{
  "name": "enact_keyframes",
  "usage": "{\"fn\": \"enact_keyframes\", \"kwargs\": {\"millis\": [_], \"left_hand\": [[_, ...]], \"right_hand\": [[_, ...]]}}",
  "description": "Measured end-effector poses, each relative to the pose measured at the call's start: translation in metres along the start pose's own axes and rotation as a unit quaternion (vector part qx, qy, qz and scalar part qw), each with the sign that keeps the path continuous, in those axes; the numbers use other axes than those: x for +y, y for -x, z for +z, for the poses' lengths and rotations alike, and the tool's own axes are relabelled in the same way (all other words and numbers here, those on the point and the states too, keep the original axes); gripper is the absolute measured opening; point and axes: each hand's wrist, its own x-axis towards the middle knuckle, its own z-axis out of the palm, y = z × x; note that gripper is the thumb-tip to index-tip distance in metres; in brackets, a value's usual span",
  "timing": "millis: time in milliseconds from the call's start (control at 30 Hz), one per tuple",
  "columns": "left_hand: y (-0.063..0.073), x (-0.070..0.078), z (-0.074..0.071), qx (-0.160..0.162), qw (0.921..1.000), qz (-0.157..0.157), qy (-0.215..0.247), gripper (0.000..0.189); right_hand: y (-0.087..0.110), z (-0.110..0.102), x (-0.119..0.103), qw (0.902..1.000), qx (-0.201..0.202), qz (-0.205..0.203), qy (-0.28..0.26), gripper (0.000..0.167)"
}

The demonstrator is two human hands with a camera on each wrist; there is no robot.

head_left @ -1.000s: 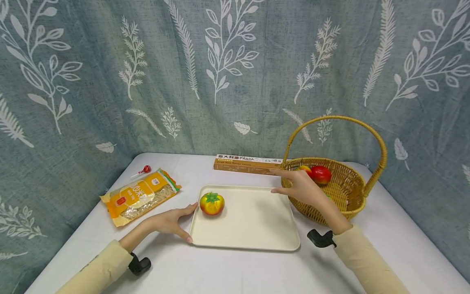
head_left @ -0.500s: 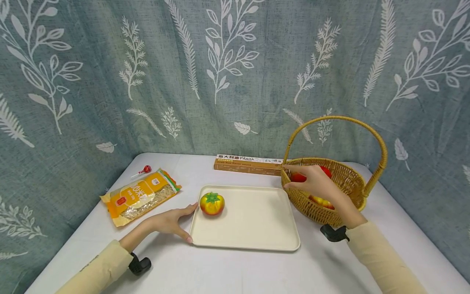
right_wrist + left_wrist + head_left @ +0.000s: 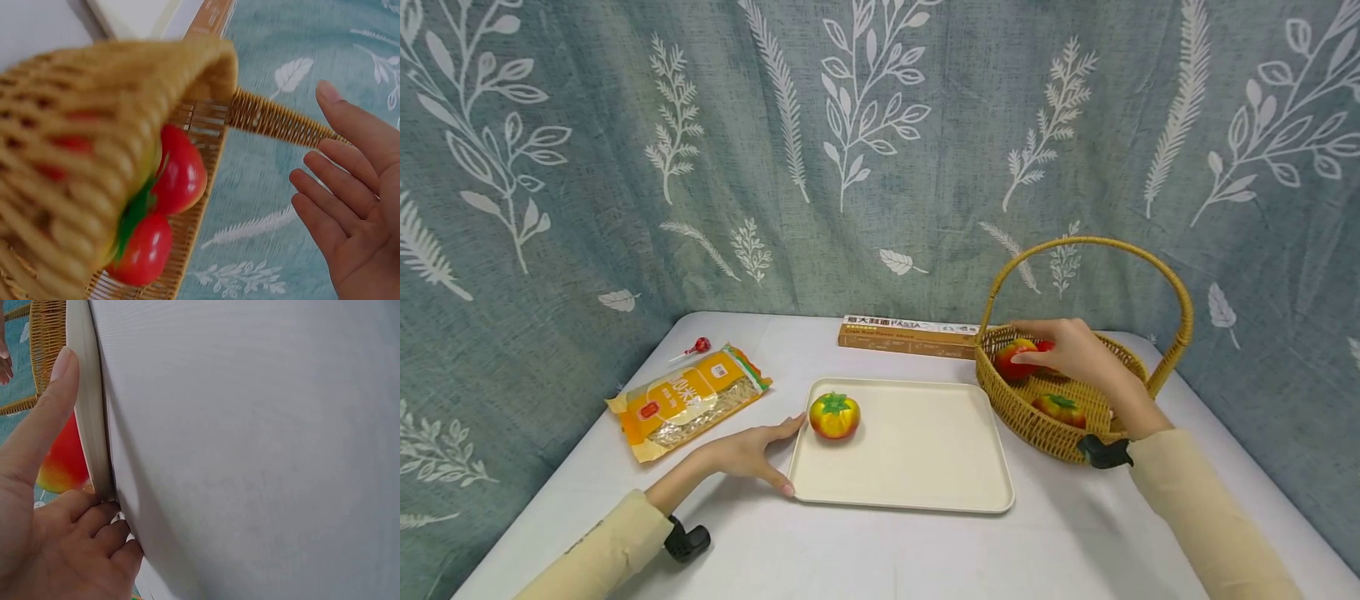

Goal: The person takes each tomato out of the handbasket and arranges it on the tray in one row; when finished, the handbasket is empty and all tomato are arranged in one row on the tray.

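My left hand point(image 3: 748, 454) rests at the left side of a cream rectangular tray point(image 3: 917, 492), thumb at the near corner and fingertips along the edge. On the tray's left part sits a yellow-red persimmon point(image 3: 835, 417) with a green calyx. My right hand point(image 3: 1075, 354) is over a wicker basket point(image 3: 1022, 421), its fingertips close to a red-yellow fruit point(image 3: 1009, 360). In the right wrist view its fingers point(image 3: 334, 194) are extended, with nothing in the palm. Another persimmon point(image 3: 1060, 410) lies in the basket; a red fruit point(image 3: 1045, 345) is partly hidden behind the hand.
The basket's tall handle point(image 3: 1090, 240) arches over it. Beside the basket, at the back, lies a pasta box point(image 3: 906, 337). A yellow bag of grain-like food point(image 3: 688, 400) and a red lollipop point(image 3: 701, 344) lie at the left. A patterned curtain point(image 3: 880, 167) hangs behind the table.
My right hand has moved right, from the tray's far right corner to over the basket, uncovering the persimmon in it. The left hand and the tray have stayed put.
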Motion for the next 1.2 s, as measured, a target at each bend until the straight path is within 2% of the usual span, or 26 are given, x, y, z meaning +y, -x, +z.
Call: {"fn": "enact_keyframes", "kwargs": {"millis": [167,433,800,1200], "left_hand": [[0.000,0.000,0.000,0.002,1.0000,-0.001,-0.001,0.112],[0.000,-0.002,0.000,0.002,1.0000,-0.001,-0.001,0.112],[0.000,-0.002,0.001,0.005,1.0000,-0.001,-0.009,0.112],[0.001,0.000,-0.001,0.001,1.0000,-0.002,-0.004,0.112]], "right_hand": [[-0.006,-0.005,0.010,0.9996,-0.017,0.021,-0.001,0.064],[-0.017,-0.007,0.022,0.9997,-0.020,0.007,0.011,0.060],[-0.037,-0.002,0.044,0.9968,-0.076,0.014,0.019,0.057],[-0.048,-0.005,0.057,0.9894,-0.140,0.021,0.034,0.053]]}}
